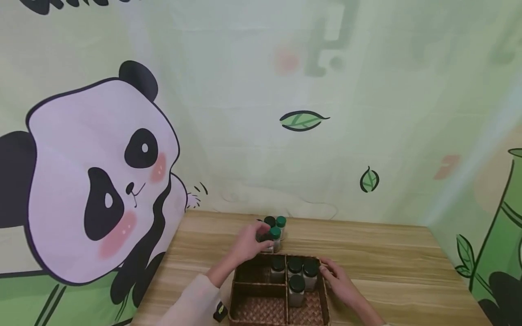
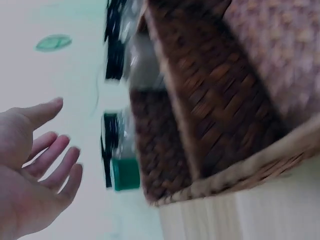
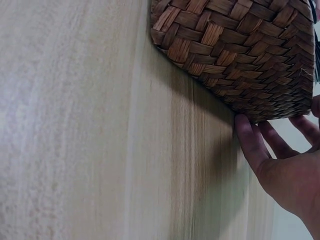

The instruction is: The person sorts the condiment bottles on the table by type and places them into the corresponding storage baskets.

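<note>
A brown woven basket (image 1: 258,284) with dividers stands on the table. Its back middle part holds a dark-lidded jar (image 1: 277,268), and several more black-lidded jars (image 1: 296,290) stand in the right compartment. Behind the basket is a small group of jars, some with green lids (image 1: 275,233) and some with black lids (image 1: 269,221). My left hand (image 1: 249,244) reaches over to this group. In the left wrist view that hand (image 2: 37,170) has its fingers spread and holds nothing. Against the basket's back right corner rests my right hand (image 3: 285,160), fingertips touching the woven wall (image 3: 240,55).
The wooden table (image 1: 379,267) extends to both sides of the basket. At its back edge hangs a pale green cloth (image 1: 244,136) printed with a panda and leaves. A small black object (image 1: 220,311) shows beside the left sleeve.
</note>
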A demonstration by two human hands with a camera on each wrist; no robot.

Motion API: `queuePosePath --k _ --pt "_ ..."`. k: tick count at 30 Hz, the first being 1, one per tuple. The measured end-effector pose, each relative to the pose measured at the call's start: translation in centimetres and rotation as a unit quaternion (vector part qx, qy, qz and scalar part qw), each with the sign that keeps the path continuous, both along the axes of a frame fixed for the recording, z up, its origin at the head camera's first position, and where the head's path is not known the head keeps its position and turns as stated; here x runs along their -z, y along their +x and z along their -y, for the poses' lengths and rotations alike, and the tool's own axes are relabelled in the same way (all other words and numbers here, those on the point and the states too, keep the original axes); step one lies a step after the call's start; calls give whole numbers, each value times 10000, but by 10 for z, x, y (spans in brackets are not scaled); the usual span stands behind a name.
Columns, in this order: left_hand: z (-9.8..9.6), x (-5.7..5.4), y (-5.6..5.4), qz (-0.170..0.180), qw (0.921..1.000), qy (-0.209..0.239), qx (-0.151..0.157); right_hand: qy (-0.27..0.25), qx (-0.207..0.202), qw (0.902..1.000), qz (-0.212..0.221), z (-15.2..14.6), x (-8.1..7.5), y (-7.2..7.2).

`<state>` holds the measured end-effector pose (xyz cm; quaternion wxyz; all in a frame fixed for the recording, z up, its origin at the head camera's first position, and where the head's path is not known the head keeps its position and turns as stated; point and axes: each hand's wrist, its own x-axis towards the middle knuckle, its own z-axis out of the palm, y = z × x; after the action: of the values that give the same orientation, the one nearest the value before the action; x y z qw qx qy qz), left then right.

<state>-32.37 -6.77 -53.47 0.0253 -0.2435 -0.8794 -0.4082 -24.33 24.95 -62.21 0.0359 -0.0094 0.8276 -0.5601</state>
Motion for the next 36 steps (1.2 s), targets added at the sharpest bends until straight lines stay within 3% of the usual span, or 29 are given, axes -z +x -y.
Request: queuePosePath --k 5,9,16,23,29,33,36 --pt "6 -1 -24 -257 9960 -155 -843 10 17 10000 -67 -2 1 -1" --pt "7 6 -34 -200 9925 -345 -1156 81 15 9998 -168 -1 2 -1" --pt "5 26 -45 -243 9884 -837 -1243 54 62 9999 -144 2 3 0" --pt "2 36 -51 -136 9894 -763 -1224 -10 53 9999 -137 1 2 2" --pt "1 44 -58 -166 9884 -549 -1407 36 81 9998 -181 1 3 0" --pt "6 43 -60 -152 9856 -416 -1633 8 83 9999 -146 0 4 -1" --pt "12 32 -60 -138 9851 -229 -1696 -22 73 9999 -103 -1 3 0"
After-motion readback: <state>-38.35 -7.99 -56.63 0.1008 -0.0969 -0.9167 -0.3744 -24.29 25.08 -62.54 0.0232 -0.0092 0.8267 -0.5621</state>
